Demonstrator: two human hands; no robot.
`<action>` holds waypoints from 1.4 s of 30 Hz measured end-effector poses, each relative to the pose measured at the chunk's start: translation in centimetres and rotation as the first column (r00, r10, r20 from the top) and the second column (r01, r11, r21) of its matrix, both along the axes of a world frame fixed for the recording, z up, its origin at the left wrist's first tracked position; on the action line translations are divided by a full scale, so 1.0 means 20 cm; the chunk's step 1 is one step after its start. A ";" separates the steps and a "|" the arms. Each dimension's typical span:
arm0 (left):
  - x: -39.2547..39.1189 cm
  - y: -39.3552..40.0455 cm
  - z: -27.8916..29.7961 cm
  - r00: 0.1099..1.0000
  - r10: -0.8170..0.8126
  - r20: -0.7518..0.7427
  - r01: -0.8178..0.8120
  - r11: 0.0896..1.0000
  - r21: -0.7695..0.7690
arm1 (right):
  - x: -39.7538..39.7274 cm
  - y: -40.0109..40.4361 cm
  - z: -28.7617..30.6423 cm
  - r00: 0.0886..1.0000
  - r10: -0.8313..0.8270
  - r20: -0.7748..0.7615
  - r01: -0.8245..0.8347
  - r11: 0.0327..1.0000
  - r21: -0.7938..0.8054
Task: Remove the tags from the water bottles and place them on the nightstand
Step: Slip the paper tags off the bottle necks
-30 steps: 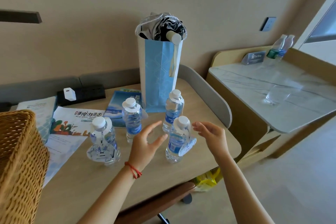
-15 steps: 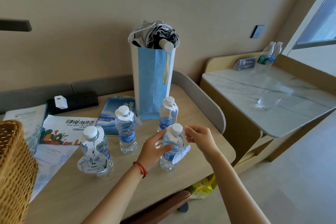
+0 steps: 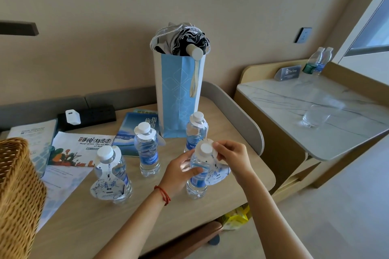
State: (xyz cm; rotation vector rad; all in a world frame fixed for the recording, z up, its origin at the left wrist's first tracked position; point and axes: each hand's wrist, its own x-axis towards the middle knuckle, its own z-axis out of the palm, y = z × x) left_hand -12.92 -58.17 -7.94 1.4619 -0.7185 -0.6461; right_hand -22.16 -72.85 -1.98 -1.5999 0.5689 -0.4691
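Several clear water bottles with white caps stand on a wooden desk [image 3: 130, 225], each with a white paper tag round its neck. My left hand [image 3: 179, 171] grips the body of the nearest bottle [image 3: 196, 183]. My right hand [image 3: 232, 156] pinches the top of that bottle's tag [image 3: 217, 173] beside the cap. Another tagged bottle [image 3: 112, 176] stands at the left, one [image 3: 147, 151] in the middle and one [image 3: 196, 130] behind. The marble-topped nightstand [image 3: 294, 111] is to the right.
A tall blue paper bag [image 3: 179, 94] with an umbrella stands behind the bottles. Brochures [image 3: 80, 147] and a black power strip [image 3: 88, 116] lie at the left, a wicker basket [image 3: 16, 195] at the near left. On the nightstand are a glass [image 3: 314, 116], two bottles [image 3: 317, 61] and a small sign.
Both hands closed in on the nearest bottle: the left hand now grips its body and the right hand pinches the tag at the neck. The view has shifted slightly.
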 end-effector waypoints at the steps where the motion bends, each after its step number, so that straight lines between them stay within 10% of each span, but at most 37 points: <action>1: 0.00 0.00 0.00 1.000 0.001 0.006 -0.001 1.000 0.007 | 0.00 0.00 0.01 1.000 0.009 0.013 -0.009 1.000 -0.011; 23: -0.03 0.00 0.01 0.999 0.016 -0.034 -0.015 0.999 0.029 | -0.13 -0.33 -0.29 0.915 -0.330 -0.234 0.376 0.907 0.190; 42: -0.13 -0.03 0.04 0.986 0.158 -0.060 -0.155 0.987 0.048 | -0.02 -0.58 -0.66 0.848 -0.235 -0.475 0.362 0.911 0.196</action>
